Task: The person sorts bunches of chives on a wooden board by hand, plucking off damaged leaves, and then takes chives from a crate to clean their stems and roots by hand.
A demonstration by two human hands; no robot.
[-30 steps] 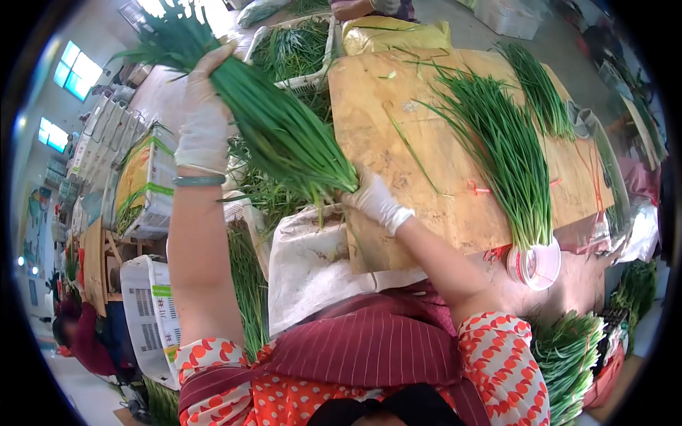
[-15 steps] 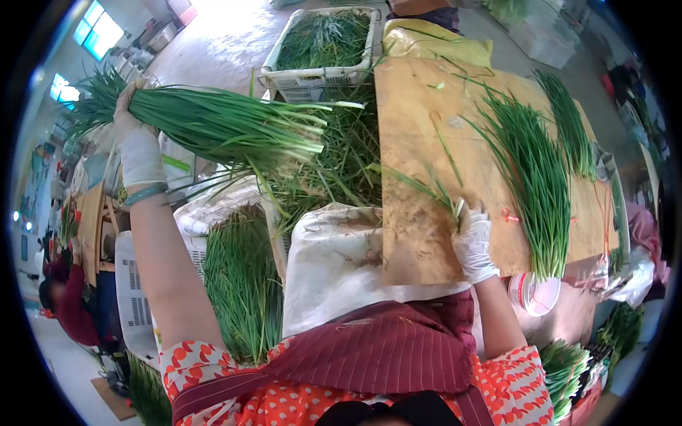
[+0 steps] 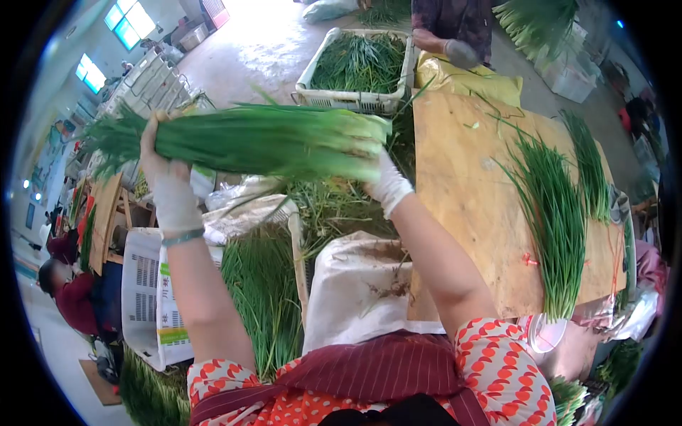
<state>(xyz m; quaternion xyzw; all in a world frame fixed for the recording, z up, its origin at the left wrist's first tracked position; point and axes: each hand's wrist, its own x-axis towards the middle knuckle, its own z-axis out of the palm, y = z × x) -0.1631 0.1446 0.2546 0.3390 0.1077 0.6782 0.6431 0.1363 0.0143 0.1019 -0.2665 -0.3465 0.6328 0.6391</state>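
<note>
Away from the tan wooden board (image 3: 472, 206) sweeps the right hand in its thin white glove (image 3: 389, 183), now up at the pale stem ends (image 3: 366, 138) of the long, leafy green bunch (image 3: 249, 142), which has swung nearly level! And a co-worker's grey-gloved hand (image 3: 462, 54) reappears beyond.

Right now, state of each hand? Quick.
Left hand: closed, holding the green bundle near its leafy end.
Right hand: at the bundle's pale end, fingers mostly hidden; can't tell if its grip is closed.
</note>
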